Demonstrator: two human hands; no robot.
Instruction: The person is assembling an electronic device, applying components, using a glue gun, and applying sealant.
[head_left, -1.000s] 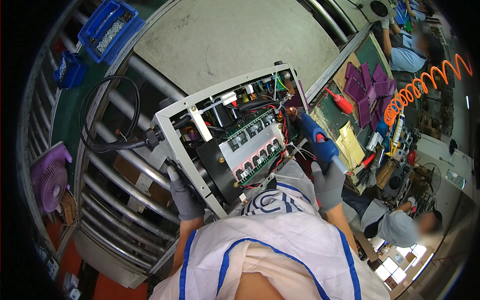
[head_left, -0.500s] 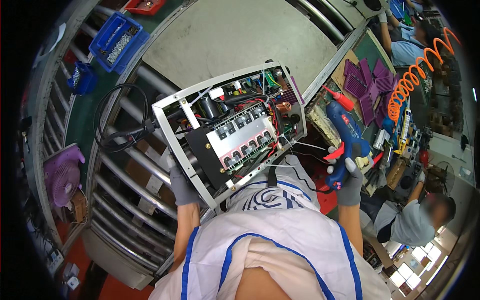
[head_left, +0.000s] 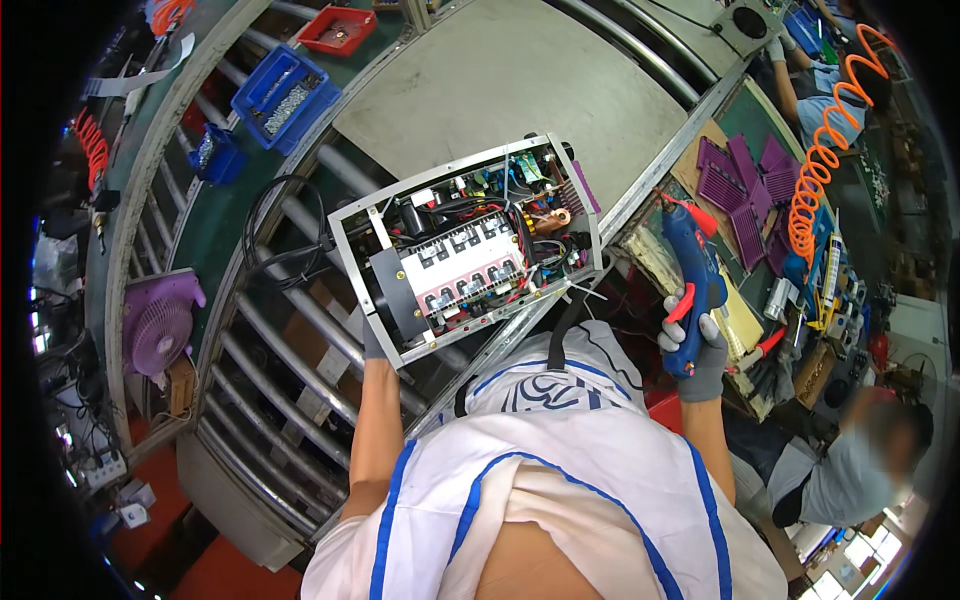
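An open metal-framed electronics unit (head_left: pixel 465 250) rests over the rollers in front of me, its circuit boards, wiring and rows of black components exposed. At its near left corner is my left hand (head_left: pixel 374 336), in a grey glove. The unit's frame hides most of its fingers, but the hand appears to hold that side. My right hand (head_left: pixel 703 362), also gloved, is wrapped round the handle of a blue glue gun (head_left: pixel 694 265) with a red trigger. The gun's tip points away from me, to the right of the unit. A coiled black cable (head_left: pixel 262 235) lies left of the unit.
A grey board (head_left: pixel 510 85) lies beyond the unit. Blue bins of screws (head_left: pixel 287 98) and a red tray (head_left: pixel 338 31) stand far left; a purple fan (head_left: pixel 160 325) is at left. Purple plastic parts (head_left: pixel 735 190) and an orange coiled hose (head_left: pixel 818 190) are at right. Other people work there.
The unit looks smaller and flatter, having moved down and away from me. My right hand keeps the glue gun, its tip now farther from the unit. The whole view has shifted slightly rightward.
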